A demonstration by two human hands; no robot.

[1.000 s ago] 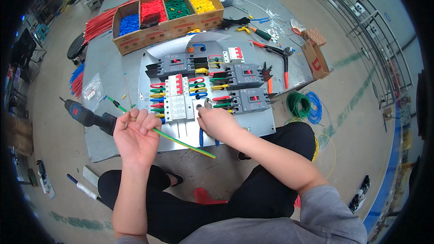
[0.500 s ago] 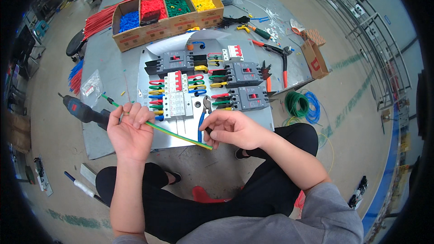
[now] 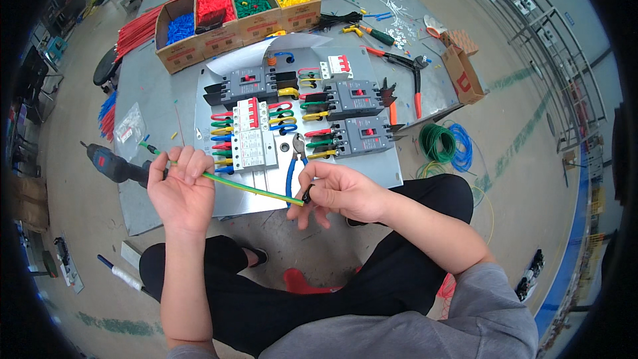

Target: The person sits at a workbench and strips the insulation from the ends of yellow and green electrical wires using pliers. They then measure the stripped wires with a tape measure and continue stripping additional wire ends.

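My left hand (image 3: 179, 189) has its fingers curled round a green-and-yellow striped wire (image 3: 252, 189). Past those fingers, the wire's other end shows a dark band near its green tip. My right hand (image 3: 352, 194) pinches a small black piece (image 3: 307, 193), perhaps a short sleeve, right at the wire's near end. Whether the wire has entered it I cannot tell. Beyond my hands lies a metal plate (image 3: 385, 176) with circuit breakers (image 3: 254, 149) and coloured wire loops. Blue-handled cable cutters (image 3: 291, 176) rest on it by my right hand.
A cordless drill (image 3: 109, 163) lies left of my left hand. Across the back stands a cardboard box (image 3: 199, 52) of blue, red, green and yellow caps. Orange-handled pliers (image 3: 399, 60) lie at the right. Coils of green wire (image 3: 435, 143) and blue wire sit on the floor.
The wire's near end and the black piece have come together as my right hand turned and its lower fingers spread. My left hand moved slightly left, still holding the wire.
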